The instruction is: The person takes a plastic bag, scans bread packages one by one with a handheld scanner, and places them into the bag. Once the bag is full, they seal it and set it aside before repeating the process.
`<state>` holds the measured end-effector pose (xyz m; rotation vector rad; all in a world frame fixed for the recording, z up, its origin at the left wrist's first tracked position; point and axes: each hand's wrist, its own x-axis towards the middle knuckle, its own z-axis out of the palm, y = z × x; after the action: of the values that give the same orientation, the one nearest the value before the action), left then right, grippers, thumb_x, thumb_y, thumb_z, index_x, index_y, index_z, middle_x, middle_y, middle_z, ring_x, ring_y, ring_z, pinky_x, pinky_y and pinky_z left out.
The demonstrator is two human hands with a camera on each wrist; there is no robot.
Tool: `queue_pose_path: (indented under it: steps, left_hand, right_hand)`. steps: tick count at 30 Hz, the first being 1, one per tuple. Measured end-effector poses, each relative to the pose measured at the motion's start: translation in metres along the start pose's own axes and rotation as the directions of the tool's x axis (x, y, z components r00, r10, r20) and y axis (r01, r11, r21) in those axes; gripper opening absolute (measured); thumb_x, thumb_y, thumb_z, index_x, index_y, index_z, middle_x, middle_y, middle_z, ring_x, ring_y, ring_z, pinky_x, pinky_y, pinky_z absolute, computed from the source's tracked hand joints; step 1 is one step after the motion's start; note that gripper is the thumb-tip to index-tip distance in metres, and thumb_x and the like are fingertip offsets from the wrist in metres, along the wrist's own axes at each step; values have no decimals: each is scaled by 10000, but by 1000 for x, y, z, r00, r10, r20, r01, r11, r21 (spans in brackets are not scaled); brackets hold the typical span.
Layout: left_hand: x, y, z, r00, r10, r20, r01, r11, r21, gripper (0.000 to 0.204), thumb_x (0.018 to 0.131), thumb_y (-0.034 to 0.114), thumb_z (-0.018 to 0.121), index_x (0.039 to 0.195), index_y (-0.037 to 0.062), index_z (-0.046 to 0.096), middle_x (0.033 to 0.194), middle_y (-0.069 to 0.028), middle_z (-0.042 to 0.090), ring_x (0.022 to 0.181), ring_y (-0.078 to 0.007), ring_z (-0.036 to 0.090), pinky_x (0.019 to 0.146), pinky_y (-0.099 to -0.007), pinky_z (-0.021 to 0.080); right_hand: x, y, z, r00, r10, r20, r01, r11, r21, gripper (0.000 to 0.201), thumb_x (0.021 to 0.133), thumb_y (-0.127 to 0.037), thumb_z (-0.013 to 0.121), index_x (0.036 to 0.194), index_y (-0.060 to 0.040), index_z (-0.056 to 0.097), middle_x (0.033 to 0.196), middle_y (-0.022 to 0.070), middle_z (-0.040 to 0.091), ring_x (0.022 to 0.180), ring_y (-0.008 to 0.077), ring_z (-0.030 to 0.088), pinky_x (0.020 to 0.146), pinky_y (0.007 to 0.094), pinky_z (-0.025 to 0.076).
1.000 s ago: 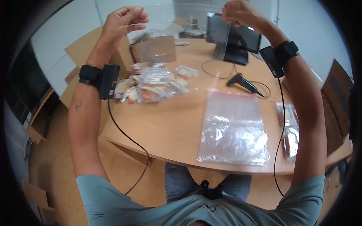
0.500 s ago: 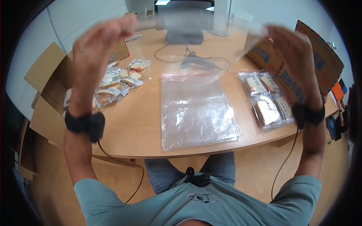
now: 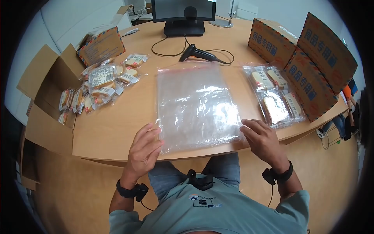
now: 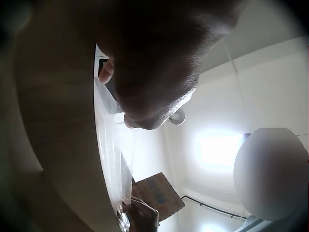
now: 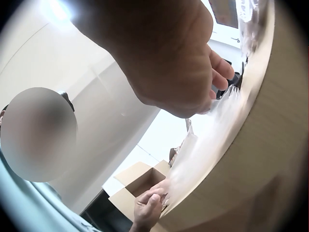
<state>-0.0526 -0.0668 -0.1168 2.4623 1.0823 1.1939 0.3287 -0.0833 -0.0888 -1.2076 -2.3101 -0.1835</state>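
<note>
Clear plastic bags with a pinkish top strip lie flat in a stack (image 3: 194,105) at the middle of the table's near side. At the near left corner the left hand (image 3: 146,150) pinches the film's edge between thumb and bent fingers. On the opposite side the right hand (image 3: 263,142) has its fingertips on the bag's right edge, gripping the film. In the right wrist view the film (image 5: 200,150) stretches between the right hand (image 5: 178,72) and the left hand (image 5: 148,208). Both contact points are partly hidden by the fingers.
Wrapped bread packs (image 3: 103,80) are heaped at left beside an open carton (image 3: 50,97). At right lies a filled bag (image 3: 274,97) by printed cartons (image 3: 311,74). A scanner (image 3: 198,53) with its cable and a monitor (image 3: 183,11) stand behind the bags.
Both hands have come down from high over the table to its near edge. The film that they held up now lies over the bag stack. The head view has shifted to the right.
</note>
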Motion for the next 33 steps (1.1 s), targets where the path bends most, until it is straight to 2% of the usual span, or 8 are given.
queue_pose_path:
  steps: [6, 8, 12, 14, 19, 26, 28, 33]
  left_hand:
    - [-1, -2, 6, 994, -57, 94, 54, 998, 39, 249, 757, -3, 701, 1005, -17, 720, 1275, -211, 620, 1280, -427, 526, 1037, -473, 450]
    - [0, -4, 3, 982, -20, 188, 5, 997, 80, 356, 822, 137, 724, 1135, -28, 686, 1361, -264, 549, 1289, -461, 505, 1057, -476, 439]
    - [-4, 6, 4, 985, -105, 136, 103, 994, 20, 568, 886, 317, 715, 1243, -107, 589, 1393, -319, 495, 1306, -466, 489, 1063, -474, 429]
    - [-11, 6, 4, 974, -184, 131, 171, 979, 107, 758, 936, 448, 640, 1366, -146, 445, 1430, -358, 431, 1342, -483, 438, 1103, -483, 379]
    - [-14, 11, 15, 958, -217, 190, 172, 959, 228, 789, 958, 429, 611, 1431, -142, 343, 1455, -357, 392, 1378, -485, 378, 1144, -512, 300]
    - [-11, 19, 25, 958, -225, 177, 170, 944, 282, 729, 973, 358, 603, 1424, -153, 343, 1452, -359, 389, 1376, -494, 369, 1146, -533, 286]
    - [-11, 20, 26, 957, -221, 189, 161, 944, 288, 733, 967, 356, 613, 1423, -152, 344, 1457, -357, 384, 1377, -497, 366, 1146, -534, 285]
    - [-12, 22, 30, 956, -240, 170, 189, 944, 272, 749, 946, 347, 644, 1423, -147, 348, 1469, -353, 371, 1383, -507, 348, 1150, -539, 276]
  right_hand:
    - [-2, 4, 9, 999, 9, 45, -7, 1000, -30, 260, 760, -19, 685, 1017, -32, 646, 1115, 126, 659, 992, 311, 654, 797, 407, 547]
    - [1, 3, 6, 994, 17, 105, -17, 1000, 3, 279, 763, -27, 690, 1037, -47, 638, 1127, 116, 652, 998, 308, 652, 792, 397, 547]
    - [2, -6, -4, 978, 118, 174, -129, 990, 57, 309, 777, -12, 712, 1083, -24, 669, 1188, 153, 661, 1041, 342, 657, 861, 423, 552]
    - [-1, -6, -3, 981, 178, 81, -185, 978, 90, 321, 805, -39, 672, 1125, -48, 639, 1195, 168, 641, 1027, 351, 646, 847, 440, 537]
    - [-5, -1, 13, 916, 393, 84, -401, 880, 253, 370, 979, -216, 583, 1255, 30, 558, 1215, 239, 608, 1053, 427, 607, 921, 445, 488]
    - [4, -8, 15, 892, 440, 103, -451, 856, 253, 261, 977, -190, 564, 1131, 21, 577, 1064, 213, 602, 958, 399, 574, 872, 452, 460]
    - [7, -8, 8, 871, 446, 205, -489, 821, 294, 219, 949, -155, 588, 1086, 16, 582, 1072, 208, 611, 986, 394, 575, 874, 451, 464]
    - [-3, -8, 11, 940, 332, 83, -342, 914, 218, 225, 928, -130, 606, 1097, 17, 583, 1058, 209, 617, 970, 400, 572, 855, 462, 462]
